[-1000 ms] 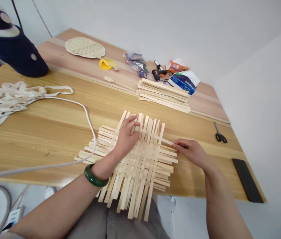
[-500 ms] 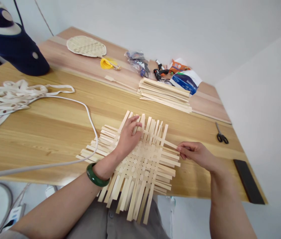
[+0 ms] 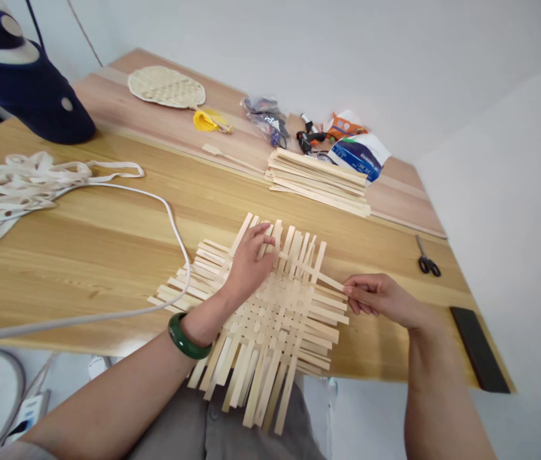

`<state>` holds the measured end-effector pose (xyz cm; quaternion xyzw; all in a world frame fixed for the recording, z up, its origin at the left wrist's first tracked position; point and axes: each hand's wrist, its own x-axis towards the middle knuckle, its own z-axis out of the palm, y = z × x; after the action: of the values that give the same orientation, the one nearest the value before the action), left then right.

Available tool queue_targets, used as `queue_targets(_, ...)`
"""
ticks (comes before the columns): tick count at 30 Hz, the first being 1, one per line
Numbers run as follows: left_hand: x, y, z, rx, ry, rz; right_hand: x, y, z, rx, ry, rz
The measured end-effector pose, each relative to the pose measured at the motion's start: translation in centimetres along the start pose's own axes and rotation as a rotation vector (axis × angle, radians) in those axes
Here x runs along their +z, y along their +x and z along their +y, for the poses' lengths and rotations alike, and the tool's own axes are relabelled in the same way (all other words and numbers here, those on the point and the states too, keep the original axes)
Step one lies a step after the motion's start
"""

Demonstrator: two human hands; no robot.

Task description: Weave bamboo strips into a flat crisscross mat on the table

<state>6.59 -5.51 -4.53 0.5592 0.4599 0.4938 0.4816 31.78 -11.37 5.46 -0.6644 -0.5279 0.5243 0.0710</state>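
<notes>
A woven mat of pale flat bamboo strips [image 3: 263, 313] lies at the table's front edge, its loose strip ends sticking out on all sides and partly over my lap. My left hand [image 3: 252, 262] rests on its upper part, fingers apart and slightly bent, touching the strips there. A green bangle [image 3: 188, 337] circles that wrist. At the mat's right side, my right hand [image 3: 369, 294] pinches the end of one bamboo strip [image 3: 330, 281] between thumb and fingers. This strip runs slantwise from the upper weave; its far end is hidden near my left hand.
Behind the mat lies a stack of bamboo strips [image 3: 318, 181]. Scissors [image 3: 427, 259] and a black bar [image 3: 479, 348] are to the right. A white cable [image 3: 174, 223] crosses the mat's left ends, near piled cloth tape [image 3: 25, 185]. A woven fan [image 3: 167, 87] sits farther back.
My right hand, still pinching the strip, has shifted very slightly right, and the mat appears a little farther right too. My left hand stays on the mat, almost unmoved.
</notes>
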Motion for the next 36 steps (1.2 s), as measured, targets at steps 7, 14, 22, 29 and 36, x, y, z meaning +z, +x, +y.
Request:
queue_targets(7, -0.2, 0.0, 0.2, -0.016, -0.004, -0.008, -0.2, 0.2, 0.3, 0.005, 0.021, -0.030)
queue_targets(14, -0.2, -0.1, 0.3, -0.016, 0.004, -0.018, -0.6, 0.3, 0.5, -0.010, 0.013, -0.055)
queue_targets(22, -0.4, -0.2, 0.1, 0.062, 0.078, -0.019, 0.1, 0.7, 0.5, -0.050, -0.056, 0.070)
queue_targets(29, -0.5, -0.3, -0.1, 0.077, 0.080, -0.036, -0.6, 2.2, 0.8, -0.165, -0.148, 0.111)
queue_targets(36, -0.4, -0.3, -0.7, 0.146, 0.077, -0.047, -0.6, 3.8, 0.8, -0.207, -0.211, 0.145)
